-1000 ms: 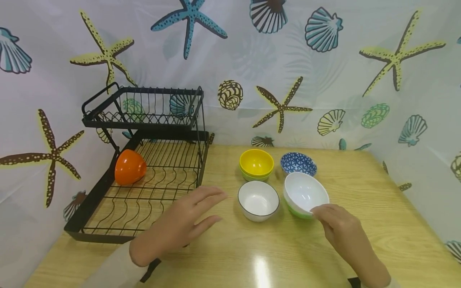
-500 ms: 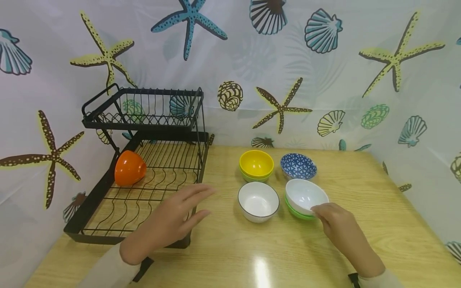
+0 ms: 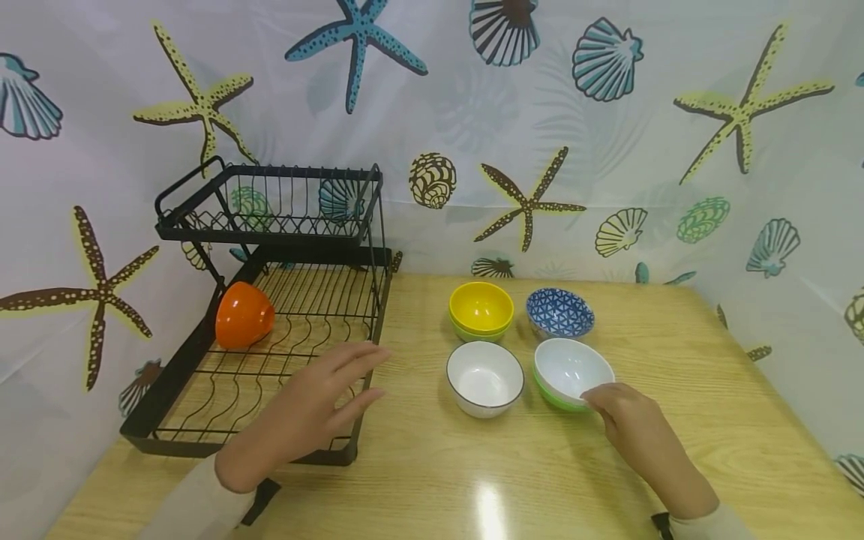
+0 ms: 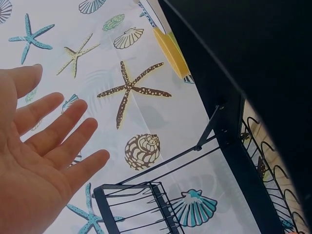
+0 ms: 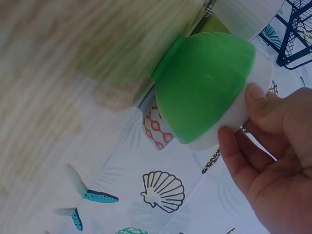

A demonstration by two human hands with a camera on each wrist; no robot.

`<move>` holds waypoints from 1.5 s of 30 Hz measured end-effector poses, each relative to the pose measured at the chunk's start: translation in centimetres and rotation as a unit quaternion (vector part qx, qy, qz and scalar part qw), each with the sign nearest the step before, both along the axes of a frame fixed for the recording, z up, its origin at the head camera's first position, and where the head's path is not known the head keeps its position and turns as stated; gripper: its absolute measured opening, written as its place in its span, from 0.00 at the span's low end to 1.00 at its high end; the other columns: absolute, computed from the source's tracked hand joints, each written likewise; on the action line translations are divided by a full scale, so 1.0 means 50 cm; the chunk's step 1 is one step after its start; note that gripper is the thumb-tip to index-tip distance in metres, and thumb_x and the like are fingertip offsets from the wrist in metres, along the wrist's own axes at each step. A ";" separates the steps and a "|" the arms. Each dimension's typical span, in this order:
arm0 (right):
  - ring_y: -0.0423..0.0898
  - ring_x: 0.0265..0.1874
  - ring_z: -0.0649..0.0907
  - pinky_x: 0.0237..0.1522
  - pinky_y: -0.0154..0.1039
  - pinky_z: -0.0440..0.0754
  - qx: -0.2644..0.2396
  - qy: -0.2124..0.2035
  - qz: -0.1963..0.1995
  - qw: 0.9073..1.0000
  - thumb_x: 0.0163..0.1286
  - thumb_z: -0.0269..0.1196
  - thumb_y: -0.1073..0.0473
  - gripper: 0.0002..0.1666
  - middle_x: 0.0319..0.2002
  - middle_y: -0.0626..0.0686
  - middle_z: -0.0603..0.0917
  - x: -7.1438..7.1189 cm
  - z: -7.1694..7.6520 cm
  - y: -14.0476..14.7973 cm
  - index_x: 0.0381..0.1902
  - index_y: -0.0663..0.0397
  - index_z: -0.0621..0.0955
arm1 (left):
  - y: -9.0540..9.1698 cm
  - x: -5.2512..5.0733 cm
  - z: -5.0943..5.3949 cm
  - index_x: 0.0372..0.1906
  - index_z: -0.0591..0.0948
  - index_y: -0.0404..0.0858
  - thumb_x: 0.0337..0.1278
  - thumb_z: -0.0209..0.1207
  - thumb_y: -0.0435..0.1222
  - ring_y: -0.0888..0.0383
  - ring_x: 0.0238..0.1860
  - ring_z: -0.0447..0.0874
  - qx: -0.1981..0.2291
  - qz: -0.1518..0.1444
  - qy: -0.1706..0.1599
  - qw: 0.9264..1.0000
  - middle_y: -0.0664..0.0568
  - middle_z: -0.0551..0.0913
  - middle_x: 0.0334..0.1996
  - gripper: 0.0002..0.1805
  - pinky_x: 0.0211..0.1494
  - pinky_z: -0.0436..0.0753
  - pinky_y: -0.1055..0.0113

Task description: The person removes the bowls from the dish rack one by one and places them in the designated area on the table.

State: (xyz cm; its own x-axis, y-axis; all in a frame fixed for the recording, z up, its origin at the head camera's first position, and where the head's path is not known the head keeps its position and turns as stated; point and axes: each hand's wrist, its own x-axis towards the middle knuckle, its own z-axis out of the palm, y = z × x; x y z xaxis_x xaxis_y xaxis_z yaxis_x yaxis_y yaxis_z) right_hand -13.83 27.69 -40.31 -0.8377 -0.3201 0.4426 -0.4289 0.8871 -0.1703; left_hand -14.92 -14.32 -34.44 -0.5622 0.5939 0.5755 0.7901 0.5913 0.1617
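My right hand (image 3: 634,435) pinches the near right rim of a white bowl (image 3: 570,366), which sits inside a green bowl (image 3: 556,401) on the table. In the right wrist view, thumb and fingers hold the white rim (image 5: 263,73) just above the green bowl's outer wall (image 5: 207,83). My left hand (image 3: 313,412) hovers over the right side of the dish rack (image 3: 351,450), fingers spread and holding nothing. Left of the nested pair stands a white bowl with a dark rim (image 3: 484,379).
Behind are a yellow bowl (image 3: 481,307) stacked in a light green bowl (image 3: 482,335), and a blue patterned bowl (image 3: 560,312). An orange bowl (image 3: 243,315) leans on its side in the two-tier rack's lower level. A patterned curtain (image 3: 628,135) backs the table.
The white bowl has come down and settled level inside the green bowl, my right hand still on its rim. My left hand has drawn back leftward over the rack.
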 end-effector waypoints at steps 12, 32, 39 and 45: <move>0.59 0.42 0.84 0.43 0.54 0.84 0.002 -0.044 -0.008 0.999 0.58 0.64 0.74 0.09 0.38 0.61 0.86 0.004 0.005 0.001 0.37 0.64 0.85 | -0.009 -0.003 0.002 0.62 0.75 0.40 0.59 0.63 0.40 0.53 0.57 0.77 -0.006 0.006 0.003 1.000 0.49 0.78 0.56 0.26 0.58 0.80 0.58; 0.58 0.49 0.81 0.44 0.55 0.83 0.001 0.024 0.025 0.999 0.54 0.72 0.62 0.31 0.52 0.60 0.80 0.026 -0.007 -0.009 0.58 0.53 0.77 | -0.064 -0.057 0.037 0.62 0.75 0.41 0.61 0.62 0.40 0.46 0.60 0.74 -0.012 0.069 -0.075 0.995 0.45 0.76 0.60 0.24 0.60 0.77 0.49; 0.59 0.55 0.77 0.51 0.57 0.80 0.006 0.039 0.051 0.998 0.52 0.72 0.59 0.41 0.61 0.60 0.74 0.034 0.004 -0.020 0.65 0.49 0.72 | -0.093 -0.078 0.042 0.62 0.75 0.38 0.62 0.61 0.42 0.44 0.61 0.72 -0.035 0.096 -0.098 0.990 0.43 0.74 0.61 0.25 0.61 0.75 0.47; 0.60 0.59 0.74 0.56 0.61 0.75 0.005 0.043 0.069 0.997 0.59 0.68 0.50 0.35 0.63 0.59 0.73 0.038 0.011 -0.031 0.64 0.48 0.73 | -0.125 -0.102 0.043 0.64 0.72 0.37 0.68 0.54 0.46 0.39 0.63 0.68 -0.036 0.127 -0.141 0.981 0.39 0.71 0.63 0.26 0.62 0.72 0.40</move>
State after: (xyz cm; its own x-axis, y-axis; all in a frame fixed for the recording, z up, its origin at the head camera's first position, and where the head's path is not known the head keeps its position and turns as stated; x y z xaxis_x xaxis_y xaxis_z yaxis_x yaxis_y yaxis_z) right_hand -11.92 26.13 -39.76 -0.7448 -0.4342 0.5068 -0.5594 0.8202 -0.1194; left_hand -20.03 -20.59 -32.27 -0.8285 0.4467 0.3376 0.5451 0.7814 0.3039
